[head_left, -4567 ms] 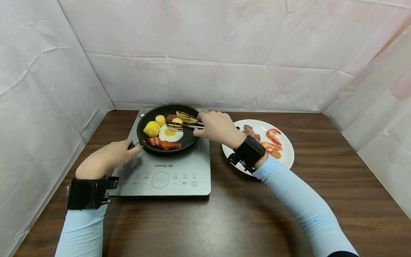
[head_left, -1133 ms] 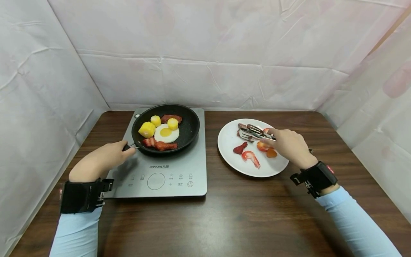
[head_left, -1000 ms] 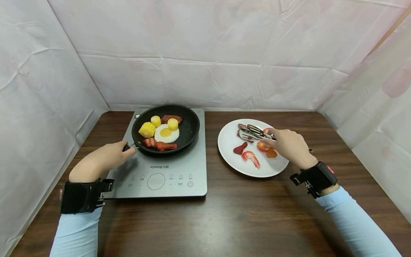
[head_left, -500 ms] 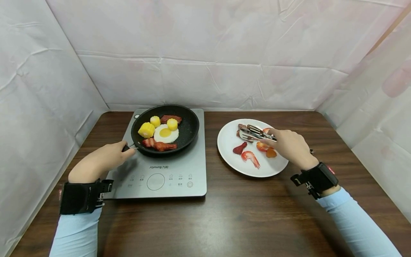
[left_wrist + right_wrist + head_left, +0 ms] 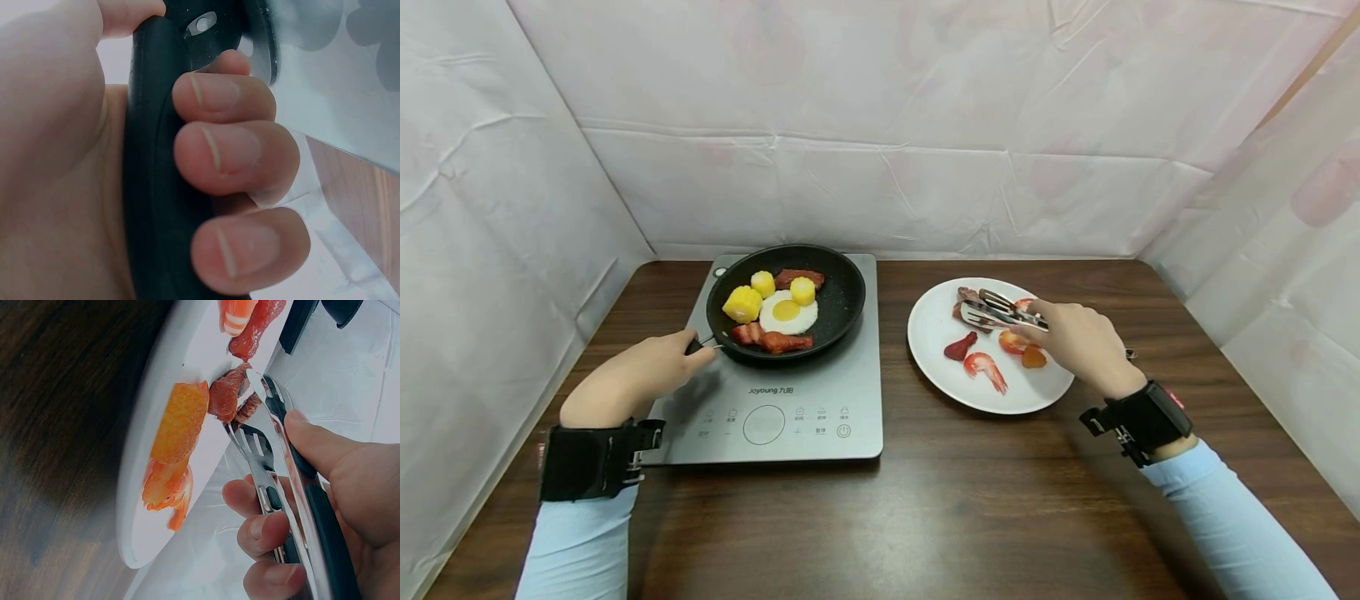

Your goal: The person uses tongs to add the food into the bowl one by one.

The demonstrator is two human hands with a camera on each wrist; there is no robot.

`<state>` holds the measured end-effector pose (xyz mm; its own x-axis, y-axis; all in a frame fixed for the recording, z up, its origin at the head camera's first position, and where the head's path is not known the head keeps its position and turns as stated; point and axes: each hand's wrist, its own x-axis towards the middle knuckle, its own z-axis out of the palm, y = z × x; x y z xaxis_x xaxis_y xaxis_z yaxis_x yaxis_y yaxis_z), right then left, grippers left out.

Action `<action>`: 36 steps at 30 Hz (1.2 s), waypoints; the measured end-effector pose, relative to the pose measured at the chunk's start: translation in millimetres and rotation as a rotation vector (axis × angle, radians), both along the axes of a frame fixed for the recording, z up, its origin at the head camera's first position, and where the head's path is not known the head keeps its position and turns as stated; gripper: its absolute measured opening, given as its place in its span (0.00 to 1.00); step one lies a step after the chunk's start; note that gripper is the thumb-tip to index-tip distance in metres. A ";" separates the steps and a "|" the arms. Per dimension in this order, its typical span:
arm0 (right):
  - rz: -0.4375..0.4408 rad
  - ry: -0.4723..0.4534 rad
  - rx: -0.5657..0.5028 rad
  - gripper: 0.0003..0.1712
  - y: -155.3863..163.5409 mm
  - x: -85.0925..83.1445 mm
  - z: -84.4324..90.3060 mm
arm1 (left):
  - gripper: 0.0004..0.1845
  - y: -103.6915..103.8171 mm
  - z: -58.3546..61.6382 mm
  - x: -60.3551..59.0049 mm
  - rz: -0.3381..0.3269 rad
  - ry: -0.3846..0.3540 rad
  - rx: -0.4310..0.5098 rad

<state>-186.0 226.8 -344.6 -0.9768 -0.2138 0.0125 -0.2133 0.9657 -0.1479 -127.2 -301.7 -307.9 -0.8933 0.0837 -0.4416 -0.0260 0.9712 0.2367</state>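
- The right hand is now working over the round white plate, no longer reaching over the round black frying pan as it was seconds ago; the work in hand seems to be centring on the plate's food.
- Its thumb and fingers are curling round the silver metal tongs with dark grips, whose tips are standing apart and flanking a brown chunk of meat (whether they are pinching it is hard to tell).
- The tongs' long axis is running roughly crosswise over the plate, the tips pointing to the person's left and slightly away.
- The left hand is gripping the curved black pan handle, which is slanting from the pan towards the person's left.
- The pan is resting on the flat silver cooktop, well apart from the plate.
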 end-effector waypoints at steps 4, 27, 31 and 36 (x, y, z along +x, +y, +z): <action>0.003 0.004 -0.005 0.31 0.3 0.6 0.8 | 0.45 0.5 0.5 -0.2 -0.002 0.008 -0.010; 0.009 0.019 -0.012 0.29 -2.2 4.7 4.4 | 0.44 1.1 0.2 -2.7 -0.003 0.018 -0.027; 0.003 0.017 -0.015 0.29 -3.0 6.5 6.0 | 0.44 1.7 1.7 -2.3 0.004 0.001 -0.016; 0.003 0.029 -0.013 0.30 -4.6 8.9 8.4 | 0.44 2.3 2.6 -2.0 0.006 0.008 -0.024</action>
